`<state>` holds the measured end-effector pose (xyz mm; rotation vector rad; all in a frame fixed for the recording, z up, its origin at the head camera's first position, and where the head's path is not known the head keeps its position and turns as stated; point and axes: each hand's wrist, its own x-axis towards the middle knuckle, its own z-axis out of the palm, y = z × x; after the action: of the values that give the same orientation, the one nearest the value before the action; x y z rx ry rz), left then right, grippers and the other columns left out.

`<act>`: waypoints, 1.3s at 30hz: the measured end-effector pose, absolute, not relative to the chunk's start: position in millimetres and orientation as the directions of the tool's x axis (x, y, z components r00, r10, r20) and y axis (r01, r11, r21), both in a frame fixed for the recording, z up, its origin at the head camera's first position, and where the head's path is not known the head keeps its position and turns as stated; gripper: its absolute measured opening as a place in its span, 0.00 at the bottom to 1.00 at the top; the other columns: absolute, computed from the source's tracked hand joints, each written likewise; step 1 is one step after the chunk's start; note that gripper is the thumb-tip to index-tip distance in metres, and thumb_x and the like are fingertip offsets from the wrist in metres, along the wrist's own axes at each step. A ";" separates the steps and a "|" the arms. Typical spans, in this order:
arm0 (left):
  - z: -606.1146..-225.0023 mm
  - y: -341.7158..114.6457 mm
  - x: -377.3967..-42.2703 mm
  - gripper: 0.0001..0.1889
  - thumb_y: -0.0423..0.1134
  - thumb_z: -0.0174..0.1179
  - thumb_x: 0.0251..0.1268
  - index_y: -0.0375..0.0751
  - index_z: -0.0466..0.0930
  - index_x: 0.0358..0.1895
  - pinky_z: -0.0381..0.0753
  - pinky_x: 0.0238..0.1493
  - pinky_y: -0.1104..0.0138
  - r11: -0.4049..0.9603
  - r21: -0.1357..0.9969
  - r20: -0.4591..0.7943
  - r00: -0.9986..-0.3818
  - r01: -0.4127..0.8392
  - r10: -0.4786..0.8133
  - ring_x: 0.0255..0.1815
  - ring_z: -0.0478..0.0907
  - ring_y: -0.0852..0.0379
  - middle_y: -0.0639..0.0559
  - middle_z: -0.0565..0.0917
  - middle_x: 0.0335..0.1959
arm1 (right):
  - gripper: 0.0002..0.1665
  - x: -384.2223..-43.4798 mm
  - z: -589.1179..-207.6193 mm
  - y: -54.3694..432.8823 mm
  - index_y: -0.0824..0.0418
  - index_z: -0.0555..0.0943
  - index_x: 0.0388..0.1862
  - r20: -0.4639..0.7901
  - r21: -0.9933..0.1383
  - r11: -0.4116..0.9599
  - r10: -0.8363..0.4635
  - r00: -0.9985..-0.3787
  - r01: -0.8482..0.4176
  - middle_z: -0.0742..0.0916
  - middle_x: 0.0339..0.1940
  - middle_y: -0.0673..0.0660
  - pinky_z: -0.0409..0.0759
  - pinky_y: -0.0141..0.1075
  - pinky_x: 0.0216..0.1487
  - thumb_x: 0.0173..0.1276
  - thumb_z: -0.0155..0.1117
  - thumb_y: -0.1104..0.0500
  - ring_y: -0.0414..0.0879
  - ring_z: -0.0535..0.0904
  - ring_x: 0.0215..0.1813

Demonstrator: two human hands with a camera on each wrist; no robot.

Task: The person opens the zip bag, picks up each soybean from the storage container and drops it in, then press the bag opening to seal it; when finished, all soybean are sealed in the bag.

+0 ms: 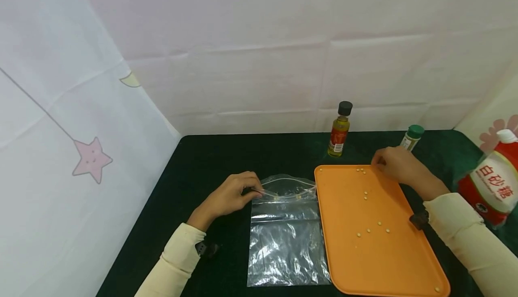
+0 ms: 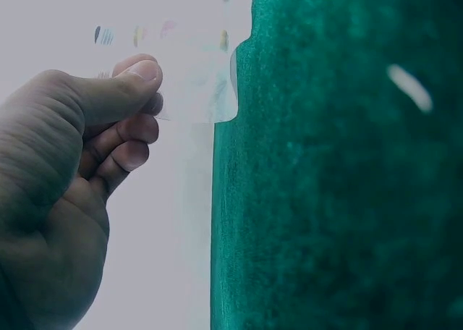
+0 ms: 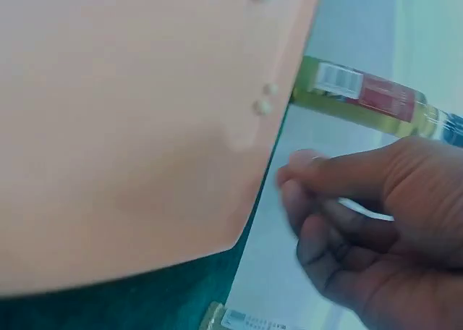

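My left hand [image 1: 232,198] pinches the left side of a clear zip bag's [image 1: 283,238] mouth between thumb and fingers. The bag lies flat beside the tray, its mouth parted, with a few small beans showing just inside. In the left wrist view the thumb and fingers of my left hand [image 2: 108,134] grip the bag's clear corner [image 2: 202,91]. My right hand [image 1: 398,166] is over the far right corner of an orange tray [image 1: 384,261], fingers curled and tips together; nothing shows between them. Several pale yellow soybeans [image 1: 379,223] lie scattered on the tray.
Behind the tray stands an oil bottle [image 1: 339,130] with a black cap. A green-capped jar [image 1: 412,137] is just behind my right hand. To the right lies a red and white sugar bag [image 1: 491,184] with a white spout. A dark green cloth [image 1: 218,153] covers the table.
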<state>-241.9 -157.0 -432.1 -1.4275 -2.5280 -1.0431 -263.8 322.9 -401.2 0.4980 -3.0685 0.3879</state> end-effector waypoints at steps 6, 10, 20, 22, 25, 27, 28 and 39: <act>-431.8 -157.2 -242.0 0.05 0.32 0.67 0.67 0.43 0.86 0.43 0.81 0.44 0.70 0.337 0.533 0.359 -0.569 0.776 0.740 0.43 0.78 0.67 0.61 0.81 0.43 | 0.10 -257.3 -388.9 317.7 0.58 0.87 0.45 0.085 -0.503 0.839 -0.190 -0.978 -0.207 0.89 0.41 0.55 0.83 0.49 0.41 0.73 0.66 0.54 0.53 0.83 0.43; -430.8 -156.9 -241.6 0.05 0.31 0.67 0.66 0.42 0.86 0.42 0.81 0.45 0.70 0.339 0.533 0.357 -0.569 0.775 0.740 0.43 0.78 0.67 0.61 0.81 0.43 | 0.15 -250.9 -382.6 312.9 0.55 0.86 0.50 0.091 -0.655 0.730 -0.181 -0.979 -0.196 0.88 0.46 0.56 0.84 0.47 0.46 0.73 0.65 0.48 0.53 0.83 0.48; -429.8 -156.9 -241.1 0.04 0.33 0.66 0.67 0.43 0.86 0.43 0.81 0.44 0.70 0.346 0.525 0.356 -0.571 0.777 0.740 0.43 0.78 0.67 0.61 0.80 0.43 | 0.26 -241.9 -379.7 287.3 0.64 0.82 0.56 0.057 -0.909 0.394 -0.203 -0.978 -0.134 0.87 0.48 0.60 0.82 0.37 0.51 0.69 0.70 0.47 0.54 0.82 0.49; -429.5 -156.8 -240.9 0.05 0.33 0.66 0.67 0.43 0.86 0.43 0.81 0.43 0.70 0.345 0.528 0.355 -0.571 0.776 0.741 0.42 0.78 0.67 0.61 0.80 0.43 | 0.25 -240.2 -380.3 282.6 0.65 0.82 0.56 0.060 -0.909 0.391 -0.226 -0.972 -0.147 0.86 0.47 0.62 0.82 0.37 0.50 0.69 0.69 0.48 0.56 0.82 0.49; -429.6 -157.3 -240.6 0.05 0.33 0.66 0.67 0.43 0.86 0.44 0.81 0.43 0.70 0.345 0.533 0.348 -0.572 0.773 0.743 0.42 0.78 0.67 0.61 0.80 0.43 | 0.23 -238.1 -381.7 274.4 0.63 0.83 0.54 0.055 -0.899 0.406 -0.269 -0.962 -0.165 0.86 0.48 0.62 0.83 0.37 0.49 0.70 0.69 0.48 0.59 0.81 0.49; -430.1 -157.7 -240.7 0.05 0.33 0.66 0.67 0.43 0.86 0.44 0.81 0.43 0.70 0.347 0.532 0.346 -0.572 0.772 0.744 0.42 0.78 0.67 0.61 0.80 0.43 | 0.21 -237.1 -382.2 266.3 0.60 0.84 0.53 0.054 -0.895 0.409 -0.293 -0.955 -0.176 0.87 0.47 0.60 0.83 0.38 0.49 0.70 0.69 0.48 0.60 0.81 0.49; -430.4 -157.8 -240.8 0.05 0.33 0.66 0.67 0.44 0.86 0.44 0.81 0.43 0.70 0.348 0.532 0.346 -0.573 0.772 0.743 0.42 0.78 0.67 0.62 0.80 0.43 | 0.20 -236.8 -382.3 261.9 0.59 0.84 0.53 0.058 -0.893 0.408 -0.310 -0.949 -0.188 0.87 0.47 0.60 0.84 0.38 0.49 0.70 0.69 0.48 0.60 0.81 0.48; -430.2 -156.7 -240.4 0.06 0.32 0.66 0.67 0.46 0.86 0.43 0.81 0.43 0.72 0.355 0.520 0.348 -0.573 0.777 0.742 0.42 0.78 0.68 0.63 0.80 0.43 | 0.17 -238.3 -379.8 213.8 0.59 0.85 0.51 0.046 -0.898 0.364 -0.479 -0.877 -0.246 0.88 0.46 0.56 0.82 0.45 0.53 0.70 0.69 0.51 0.64 0.81 0.49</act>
<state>-240.4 -156.7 -430.2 -1.4262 -2.5430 -1.0222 -238.3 213.8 -379.8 0.7500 -2.7722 1.7569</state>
